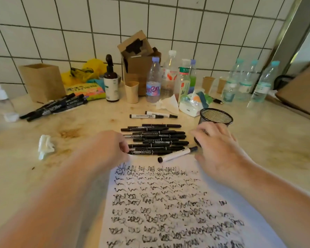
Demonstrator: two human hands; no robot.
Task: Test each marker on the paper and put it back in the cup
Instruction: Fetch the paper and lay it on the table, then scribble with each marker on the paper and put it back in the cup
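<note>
A pile of several black markers (156,138) lies on the beige counter just beyond a sheet of paper (186,199) covered with black scribbles. A white-barrelled marker (177,155) with a black cap rests at the paper's top edge. The black mesh cup (216,116) stands to the right of the pile and looks empty at its rim. My right hand (220,147), blurred, wraps around the cup's lower wall, fingers on its left side and thumb nearer me. My left hand (109,149) has its curled fingers at the left ends of the nearest black markers; its grip is hidden.
Two white markers (152,115) lie beyond the pile. Another bunch of black markers (55,106) sits far left. Water bottles (153,81), paper cups (132,92), a brown spray bottle (111,83) and cardboard boxes (43,81) line the tiled wall. A crumpled tissue (45,145) lies left.
</note>
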